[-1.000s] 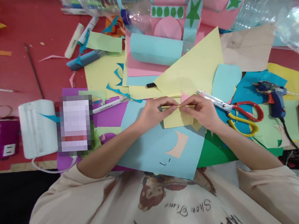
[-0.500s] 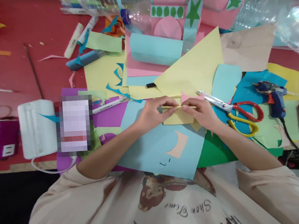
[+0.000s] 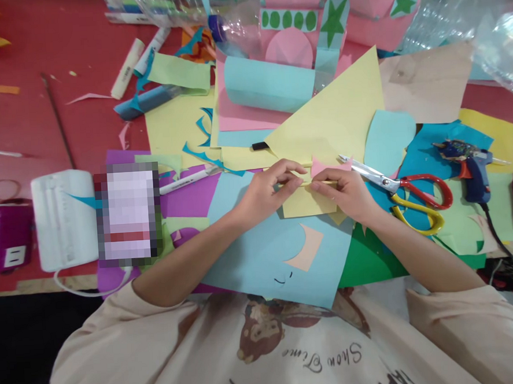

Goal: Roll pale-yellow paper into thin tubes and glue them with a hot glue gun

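A small yellow paper piece [image 3: 307,201] lies on a light blue sheet [image 3: 260,255] in front of me. My left hand [image 3: 265,190] pinches its folded top edge from the left. My right hand [image 3: 345,191] pinches the same edge from the right. The fingertips of both hands nearly meet at the fold. A small pink scrap [image 3: 317,166] pokes up just behind my right fingers. A peach crescent [image 3: 306,248] rests on the blue sheet below the yellow piece.
Red and yellow scissors [image 3: 406,191] lie right of my right hand, a blue glue gun [image 3: 470,167] farther right. A white pen [image 3: 186,180], markers [image 3: 137,57], a white box [image 3: 64,218], a plastic bottle [image 3: 232,19] and several coloured paper sheets cover the red table [image 3: 39,124].
Both hands have shifted slightly upward and my fingers have pressed closer onto the fold of the yellow paper. Everything else stays put.
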A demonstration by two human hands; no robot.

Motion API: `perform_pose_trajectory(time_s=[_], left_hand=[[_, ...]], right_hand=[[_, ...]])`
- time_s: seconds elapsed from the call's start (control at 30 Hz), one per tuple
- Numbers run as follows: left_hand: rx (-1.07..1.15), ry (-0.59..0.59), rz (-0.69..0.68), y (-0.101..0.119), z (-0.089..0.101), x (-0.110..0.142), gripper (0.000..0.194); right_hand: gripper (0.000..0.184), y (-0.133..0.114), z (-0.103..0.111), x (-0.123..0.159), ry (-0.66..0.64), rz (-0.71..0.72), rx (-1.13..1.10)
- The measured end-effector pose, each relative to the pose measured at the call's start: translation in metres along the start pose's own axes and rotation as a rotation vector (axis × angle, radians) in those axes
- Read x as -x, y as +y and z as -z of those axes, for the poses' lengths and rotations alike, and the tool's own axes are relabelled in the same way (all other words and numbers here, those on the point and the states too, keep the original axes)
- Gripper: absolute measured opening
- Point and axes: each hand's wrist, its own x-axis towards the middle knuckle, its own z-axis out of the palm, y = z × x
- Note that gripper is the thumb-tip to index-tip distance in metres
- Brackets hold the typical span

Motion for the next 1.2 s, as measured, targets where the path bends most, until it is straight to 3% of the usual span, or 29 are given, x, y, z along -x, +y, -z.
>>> perform_pose_trajectory(time_s=[0.4,0.7,0.93,1.2], left_hand=[[0.028,0.043,-0.01,0.0008,-0.0019,0.0001,0.02],[0.066,0.071,-0.079,0.0008,-0.0038,-0.0011,0.02],[0.001,-0.037,-0.028,0.0027,0.0004,-0.0021,0.019],[0.021,0.018,-0.082,-0.0008,-0.0029,-0.0016,0.011]], right_hand=[[0.027,0.0077,0.0,-0.0022,-0.002,0.009,-0.102],[0.028,0.0051,0.0017,-0.002,0.0,0.002,-0.042],[0.019,0.0064,0.0006,-0.0009,-0.007,0.001,-0.05],[0.02,0.0063,-0.0009,-0.0019,-0.019,-0.01,-0.13]])
